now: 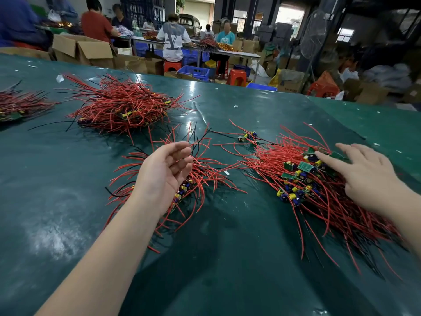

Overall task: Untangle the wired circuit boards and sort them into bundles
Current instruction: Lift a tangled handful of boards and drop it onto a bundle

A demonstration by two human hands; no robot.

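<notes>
Right hand (366, 179) spread, fingers released, touching the tangled heap (314, 190), boards just under its fingertips; left hand (164, 174) loosely cupped over the near bundle (200, 176), gripping nothing.

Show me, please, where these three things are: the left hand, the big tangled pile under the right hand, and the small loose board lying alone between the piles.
left hand (164, 174): head view, palm.
tangled pile (293, 179): head view, boards at its middle.
loose board (247, 136): head view, its components.

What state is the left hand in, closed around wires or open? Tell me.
Open. The left hand is palm-up over the near wire bundle, its fingers loosely curled and gripping nothing; red wires pass behind them.
</notes>
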